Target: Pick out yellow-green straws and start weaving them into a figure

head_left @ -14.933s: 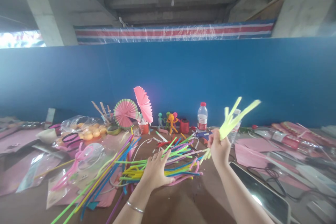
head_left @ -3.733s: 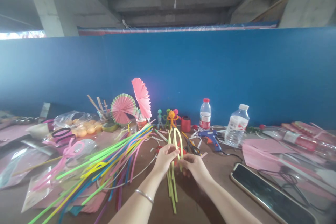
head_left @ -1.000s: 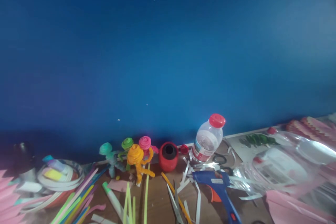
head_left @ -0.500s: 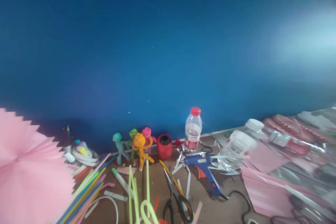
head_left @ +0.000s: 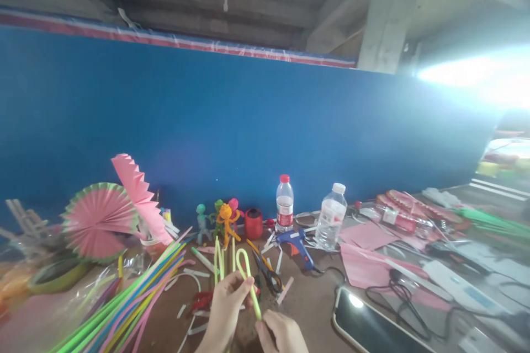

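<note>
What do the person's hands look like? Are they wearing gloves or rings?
Both hands are bare: no gloves and no rings that I can see. The left hand and right hand show only up to the wrist at the bottom edge, so no sleeves or bracelet are in view.

My left hand is raised at the bottom edge of the view, fingers curled in a pinch with the thumb tip against them. My right hand sits just beside it and lower (only knuckles and thumb show), loosely closed. Both forearms are out of view.
</note>
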Demonstrator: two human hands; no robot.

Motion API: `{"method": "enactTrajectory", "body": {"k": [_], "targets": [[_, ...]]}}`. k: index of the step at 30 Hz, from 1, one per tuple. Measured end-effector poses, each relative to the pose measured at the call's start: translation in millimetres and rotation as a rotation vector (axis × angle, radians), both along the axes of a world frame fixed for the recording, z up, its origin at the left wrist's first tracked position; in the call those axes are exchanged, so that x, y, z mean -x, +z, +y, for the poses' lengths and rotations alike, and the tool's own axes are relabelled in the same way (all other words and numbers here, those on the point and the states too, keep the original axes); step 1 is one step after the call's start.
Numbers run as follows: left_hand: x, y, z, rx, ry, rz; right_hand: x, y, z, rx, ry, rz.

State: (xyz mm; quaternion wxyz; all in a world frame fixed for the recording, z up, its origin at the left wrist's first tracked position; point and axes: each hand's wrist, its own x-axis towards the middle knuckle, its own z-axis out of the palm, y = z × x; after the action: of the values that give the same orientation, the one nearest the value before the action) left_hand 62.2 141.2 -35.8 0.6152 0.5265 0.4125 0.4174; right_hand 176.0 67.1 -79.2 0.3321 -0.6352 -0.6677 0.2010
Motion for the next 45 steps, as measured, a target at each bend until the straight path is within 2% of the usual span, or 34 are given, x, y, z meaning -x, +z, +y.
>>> {"method": "enactTrajectory", "body": {"k": [1,3,7,11,14,17,21,24,27,29,32,35,38,40,43,45], "targets": [[0,-0.6,1,-0.017,-0.005,-0.005,-2,3.6,0,0.047,0.029,0.029],[1,0.2,1,-0.038,-0.013,-0.015,-5,14.6,-2,0.094,-0.026,0.12],[-2,8.2,-5,-0.076,-0.047,0.025,-6,34.5,-11,0.067,-0.081,0.344],[-7,17.9,-13,-0.122,-0.118,0.096,-5,37.5,-14,0.132,-0.058,0.464],[-8,26.8,-16,-0.128,-0.11,0.143,-6,34.9,-12,0.128,-0.063,0.498],[-3,42.8,-15,-0.13,-0.076,0.176,-7,33.3,-13,0.128,-0.073,0.483],[17,74.2,-12,-0.234,-0.099,0.245,-6,35.4,-19,0.115,-0.066,0.461],[34,93.4,-10,-0.279,-0.093,0.344,-5,41.7,-21,0.112,0.002,0.452],[43,101.8,-8,-0.284,-0.018,0.358,-8,46.1,-19,0.112,0.104,0.536],[43,101.9,-8,-0.273,0.004,0.325,-9,45.0,-16,0.132,0.147,0.691],[37,94.0,-13,-0.245,-0.04,0.193,-8,41.5,-15,0.149,0.14,0.859],[25,77.8,-21,-0.153,-0.196,0.059,-6,43.1,-18,0.113,0.077,0.981],[12,60.7,-32,-0.078,-0.42,-0.019,-2,47.8,-20,0.119,0.092,1.095],[6,53.1,-37,-0.065,-0.485,-0.068,1,49.4,-21,0.135,0.108,1.119],[3,47.8,-38,-0.036,-0.487,-0.121,3,48.6,-21,0.181,0.131,1.106],[4,46.4,-35,-0.031,-0.443,-0.135,3,47.5,-21,0.203,0.173,1.077]]}}
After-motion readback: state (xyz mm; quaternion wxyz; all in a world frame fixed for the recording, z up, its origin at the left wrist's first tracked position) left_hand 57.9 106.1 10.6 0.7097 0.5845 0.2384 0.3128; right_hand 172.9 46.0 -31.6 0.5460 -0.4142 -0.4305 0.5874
